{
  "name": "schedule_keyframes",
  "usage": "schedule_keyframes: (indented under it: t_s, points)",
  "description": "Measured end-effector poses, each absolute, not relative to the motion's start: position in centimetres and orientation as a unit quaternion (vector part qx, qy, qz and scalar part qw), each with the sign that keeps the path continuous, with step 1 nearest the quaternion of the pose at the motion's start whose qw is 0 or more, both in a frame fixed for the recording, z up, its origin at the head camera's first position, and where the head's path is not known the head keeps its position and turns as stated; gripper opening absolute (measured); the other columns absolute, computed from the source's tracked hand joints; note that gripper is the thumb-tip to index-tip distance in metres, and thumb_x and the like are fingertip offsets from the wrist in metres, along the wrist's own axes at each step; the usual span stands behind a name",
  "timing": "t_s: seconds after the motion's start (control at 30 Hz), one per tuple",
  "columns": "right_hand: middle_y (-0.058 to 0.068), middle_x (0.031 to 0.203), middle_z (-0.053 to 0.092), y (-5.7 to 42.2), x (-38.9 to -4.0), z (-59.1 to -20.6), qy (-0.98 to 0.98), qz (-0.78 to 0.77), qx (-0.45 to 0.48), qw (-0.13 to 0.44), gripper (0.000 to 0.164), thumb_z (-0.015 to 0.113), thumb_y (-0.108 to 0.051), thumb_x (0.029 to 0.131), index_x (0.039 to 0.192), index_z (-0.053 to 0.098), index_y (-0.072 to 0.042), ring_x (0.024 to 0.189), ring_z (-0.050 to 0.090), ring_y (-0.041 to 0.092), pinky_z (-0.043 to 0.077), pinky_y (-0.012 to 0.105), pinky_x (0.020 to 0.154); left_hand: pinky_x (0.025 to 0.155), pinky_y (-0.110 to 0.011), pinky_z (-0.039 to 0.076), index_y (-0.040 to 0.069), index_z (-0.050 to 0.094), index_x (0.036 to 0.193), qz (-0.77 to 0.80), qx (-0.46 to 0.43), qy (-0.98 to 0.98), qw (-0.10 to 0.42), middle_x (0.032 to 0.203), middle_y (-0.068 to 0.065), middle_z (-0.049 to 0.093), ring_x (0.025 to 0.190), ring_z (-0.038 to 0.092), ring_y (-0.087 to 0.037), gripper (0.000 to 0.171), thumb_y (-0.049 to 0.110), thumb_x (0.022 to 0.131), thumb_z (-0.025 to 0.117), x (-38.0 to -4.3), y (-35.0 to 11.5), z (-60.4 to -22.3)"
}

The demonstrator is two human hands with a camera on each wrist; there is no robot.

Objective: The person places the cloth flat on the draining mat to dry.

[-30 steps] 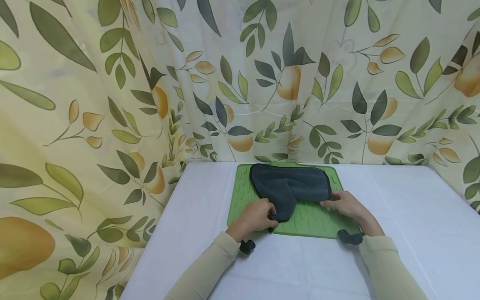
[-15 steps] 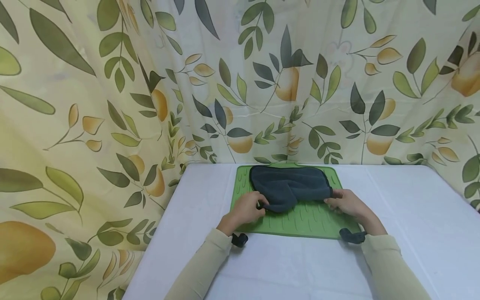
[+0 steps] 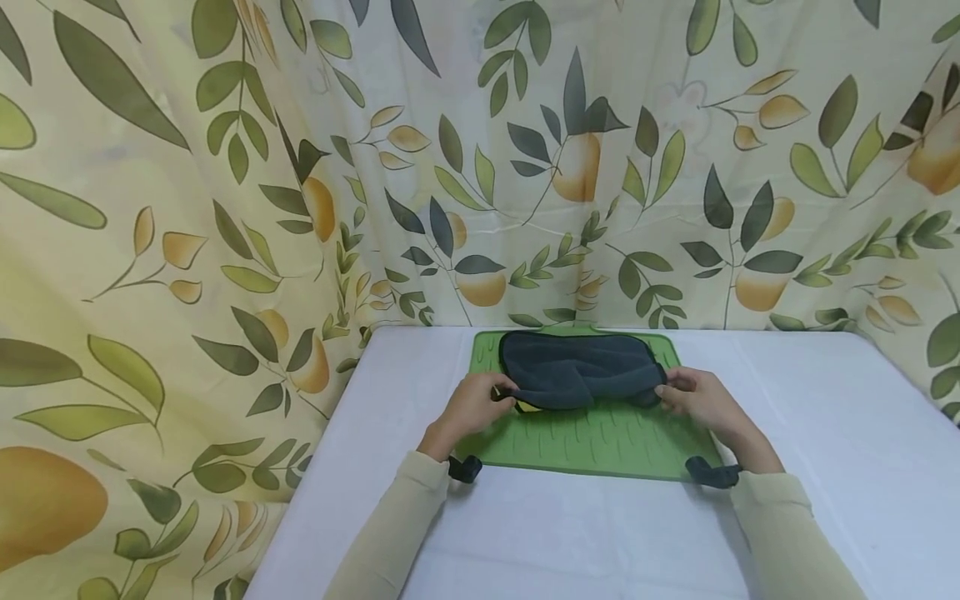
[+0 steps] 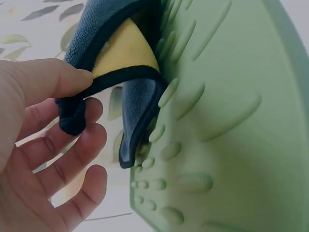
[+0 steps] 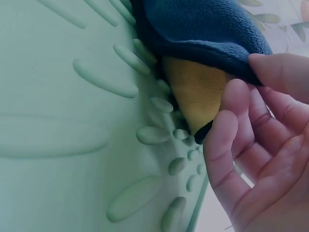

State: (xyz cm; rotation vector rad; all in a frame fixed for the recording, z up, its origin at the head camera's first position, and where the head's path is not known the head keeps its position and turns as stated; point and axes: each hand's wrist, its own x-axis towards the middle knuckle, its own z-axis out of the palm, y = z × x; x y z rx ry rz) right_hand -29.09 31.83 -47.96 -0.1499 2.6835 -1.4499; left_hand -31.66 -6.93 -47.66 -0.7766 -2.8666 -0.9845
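Note:
A dark blue-grey cloth (image 3: 573, 367) with black edging lies folded over the back of a green mat (image 3: 592, 446) with raised ridges. At the cloth's near left corner, my left hand (image 3: 474, 406) pinches the edging between thumb and forefinger, lifting it off the mat. The left wrist view shows a yellow underside (image 4: 126, 50) there and the other fingers loosely bent. My right hand (image 3: 701, 403) pinches the near right edge. Beneath that fold, the right wrist view shows more yellow fabric (image 5: 195, 89) close over the ridges.
The mat lies on a white-covered table (image 3: 585, 533), near its back edge. A curtain (image 3: 637, 167) printed with leaves and fruit hangs behind and to the left. Dark straps with small mounts (image 3: 465, 469) sit at both wrists.
My left hand has moved left and away from me, drawing the cloth's near left corner up so yellow shows beneath. The right hand has moved slightly, still gripping the right edge.

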Motion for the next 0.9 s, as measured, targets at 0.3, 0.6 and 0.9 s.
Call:
schedule_keyframes:
  t_s: [0.3, 0.6, 0.9]
  points:
    - [0.000, 0.074, 0.053, 32.1, -29.0, -47.9, 0.880, -0.472, -0.043, 0.036, 0.037, 0.054, -0.037, 0.098, 0.107, 0.054, -0.001, 0.069, 0.055, 0.024, 0.043, 0.034, 0.060, 0.057, -0.021, 0.046, 0.020, 0.073, 0.105, -0.334, -0.235, -0.912, 0.020, 0.095, 0.006, 0.068, 0.068, 0.056, -0.005, 0.018, 0.026, 0.089, 0.068, -32.2, -7.9, -47.3]
    - [-0.001, 0.067, 0.049, 32.4, -28.5, -48.1, 0.872, -0.484, -0.064, 0.036, 0.036, 0.052, -0.036, 0.099, 0.100, 0.054, 0.000, 0.065, 0.051, 0.030, 0.038, 0.039, 0.055, 0.058, -0.020, 0.047, 0.018, 0.074, 0.099, -0.333, -0.244, -0.910, 0.016, 0.094, 0.005, 0.067, 0.069, 0.057, -0.006, 0.015, 0.025, 0.087, 0.070, -31.8, -8.0, -47.3]
    - [0.002, 0.077, 0.057, 33.1, -27.8, -45.9, 0.876, -0.475, -0.061, 0.058, 0.045, 0.054, -0.036, 0.098, 0.121, 0.050, 0.003, 0.071, 0.057, 0.022, 0.046, 0.032, 0.069, 0.063, -0.021, 0.049, 0.021, 0.073, 0.100, -0.348, -0.274, -0.897, 0.007, 0.090, 0.008, 0.068, 0.073, 0.061, -0.008, 0.015, 0.030, 0.088, 0.068, -31.6, -8.2, -46.3]
